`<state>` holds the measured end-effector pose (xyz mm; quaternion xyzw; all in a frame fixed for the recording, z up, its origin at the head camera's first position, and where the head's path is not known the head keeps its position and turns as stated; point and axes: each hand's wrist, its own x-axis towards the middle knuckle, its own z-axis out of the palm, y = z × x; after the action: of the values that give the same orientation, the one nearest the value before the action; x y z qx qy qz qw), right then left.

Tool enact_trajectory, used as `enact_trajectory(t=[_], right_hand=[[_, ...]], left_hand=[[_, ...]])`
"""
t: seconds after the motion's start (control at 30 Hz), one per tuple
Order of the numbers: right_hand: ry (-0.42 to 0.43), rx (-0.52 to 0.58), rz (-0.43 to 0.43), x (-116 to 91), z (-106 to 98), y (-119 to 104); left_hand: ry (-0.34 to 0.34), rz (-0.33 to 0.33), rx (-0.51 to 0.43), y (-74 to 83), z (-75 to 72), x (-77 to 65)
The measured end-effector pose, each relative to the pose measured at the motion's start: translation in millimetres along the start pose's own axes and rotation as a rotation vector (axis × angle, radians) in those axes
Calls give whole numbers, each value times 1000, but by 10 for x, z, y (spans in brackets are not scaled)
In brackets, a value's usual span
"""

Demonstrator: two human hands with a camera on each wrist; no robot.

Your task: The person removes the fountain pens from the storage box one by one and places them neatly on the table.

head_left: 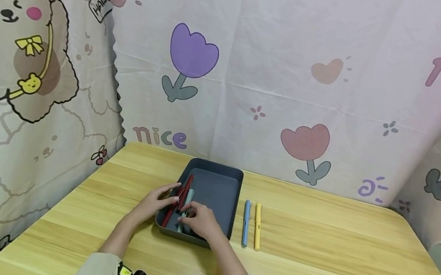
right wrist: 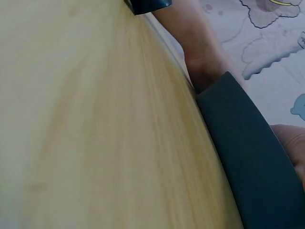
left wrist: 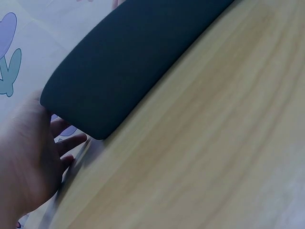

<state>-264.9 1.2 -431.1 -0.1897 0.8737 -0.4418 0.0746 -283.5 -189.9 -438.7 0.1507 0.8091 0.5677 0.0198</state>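
Observation:
A dark grey tray point(head_left: 234, 206) lies on the table with two red pens point(head_left: 185, 191) along its left side and a pale green pen point(head_left: 190, 196) just right of them. My left hand point(head_left: 152, 205) is at the tray's left edge, its index finger and thumb reaching over the rim beside the red pens. In the left wrist view, the other fingers of the left hand point(left wrist: 35, 152) spread outside the tray wall point(left wrist: 119, 67). My right hand point(head_left: 202, 222) is over the tray's near part, pinching the pale green pen between thumb and fingers. The tray wall point(right wrist: 252, 152) hides most of this in the right wrist view.
A blue pen point(head_left: 246, 224) and a yellow pen point(head_left: 258, 227) lie side by side on the wooden table point(head_left: 334, 264), right of the tray. A patterned cloth point(head_left: 248, 65) hangs behind the table, and another stretch of it hangs at the left.

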Motion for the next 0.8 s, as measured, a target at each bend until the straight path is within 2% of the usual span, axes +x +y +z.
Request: enact_trajectory(t=[0.17,0.3,0.4,0.47,0.67,0.8], right_hand=[[1,-38,-14,-18,-15,-10],[-6,-66,-19,-37,-25,-21],[-7,-91,-22,-37,-23,-26],[-7,-114,-22,-36,-21,-24],[4,-146,-1,-40,-13,-28],[13,-141,21,-44,-14,-36]], left_hand=[[-9,14,16,196,-5,-74],[-13,27,37,235,4,-90],[-10,10,32,232,5,-89],[-7,1,25,196,5,-73],[13,3,32,-65,7,21],[20,7,35,-113,10,38]])
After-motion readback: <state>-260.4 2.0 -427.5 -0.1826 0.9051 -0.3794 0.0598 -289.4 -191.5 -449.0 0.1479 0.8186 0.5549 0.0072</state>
